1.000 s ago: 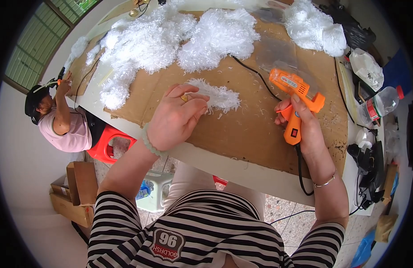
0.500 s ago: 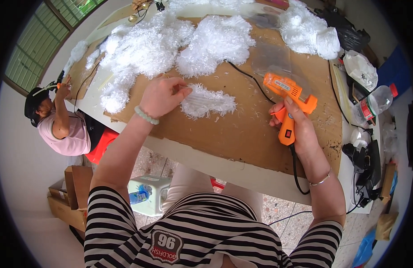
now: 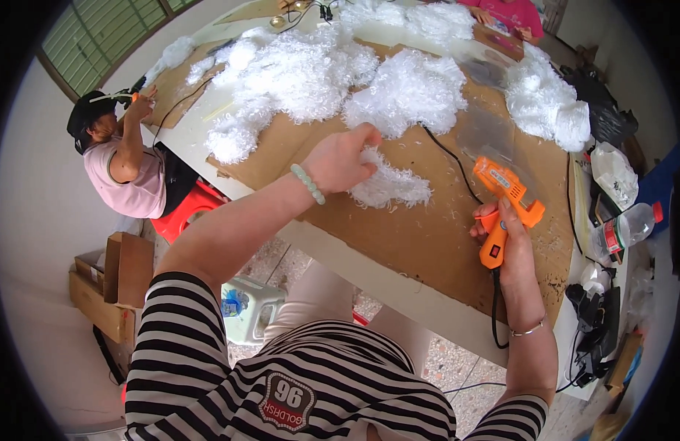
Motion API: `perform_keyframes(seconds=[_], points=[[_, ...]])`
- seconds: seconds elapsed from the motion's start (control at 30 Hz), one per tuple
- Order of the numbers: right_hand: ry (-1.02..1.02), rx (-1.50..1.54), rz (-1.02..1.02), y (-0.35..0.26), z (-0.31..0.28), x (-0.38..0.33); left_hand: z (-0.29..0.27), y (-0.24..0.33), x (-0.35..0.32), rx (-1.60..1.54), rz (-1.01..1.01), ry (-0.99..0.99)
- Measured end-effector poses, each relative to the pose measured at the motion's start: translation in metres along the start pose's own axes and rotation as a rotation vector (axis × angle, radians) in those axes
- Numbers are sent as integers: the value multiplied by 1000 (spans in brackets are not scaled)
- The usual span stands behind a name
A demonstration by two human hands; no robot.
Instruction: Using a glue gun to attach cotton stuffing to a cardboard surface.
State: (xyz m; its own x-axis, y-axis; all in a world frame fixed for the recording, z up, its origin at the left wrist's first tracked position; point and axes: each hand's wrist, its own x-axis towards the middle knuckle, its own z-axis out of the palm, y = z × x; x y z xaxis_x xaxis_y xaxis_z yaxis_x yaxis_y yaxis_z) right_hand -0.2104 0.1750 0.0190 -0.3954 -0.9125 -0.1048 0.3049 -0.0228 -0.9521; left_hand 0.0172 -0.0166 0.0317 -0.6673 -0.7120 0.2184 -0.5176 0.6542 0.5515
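Note:
My left hand [image 3: 340,158] reaches across the brown cardboard sheet [image 3: 428,235] and grips the upper end of a small tuft of white fluffy fibre [image 3: 390,185] that lies on it. A pale bead bracelet sits on that wrist. My right hand [image 3: 510,242] is closed around the handle of an orange glue gun [image 3: 502,198], held just above the cardboard to the right of the tuft, nozzle pointing up and left. Its black cord [image 3: 446,154] trails over the sheet toward the larger white fibre piles [image 3: 406,92].
More white fibre heaps [image 3: 288,73] cover the far table, and another [image 3: 546,103] lies at the right. A clear plastic bottle [image 3: 623,229] and bags sit at the right edge. Another person in a pink shirt [image 3: 126,173] works at the left. Cardboard boxes [image 3: 108,283] stand on the floor.
My left hand has slid from the tuft's left side up to its top end, farther across the table. The right hand with the glue gun has stayed near the same spot.

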Motion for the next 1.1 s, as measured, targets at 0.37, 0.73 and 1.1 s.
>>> perform_keyframes(seconds=[0.37,0.73,1.1], points=[[29,-13,7,0,1,0,-145,-108,-27,-458,-162,829],[19,3,-4,-2,5,-4,-146,-126,-56,393,59,908],[6,-141,-281,-30,78,5,12,172,-77,-619,1132,71]])
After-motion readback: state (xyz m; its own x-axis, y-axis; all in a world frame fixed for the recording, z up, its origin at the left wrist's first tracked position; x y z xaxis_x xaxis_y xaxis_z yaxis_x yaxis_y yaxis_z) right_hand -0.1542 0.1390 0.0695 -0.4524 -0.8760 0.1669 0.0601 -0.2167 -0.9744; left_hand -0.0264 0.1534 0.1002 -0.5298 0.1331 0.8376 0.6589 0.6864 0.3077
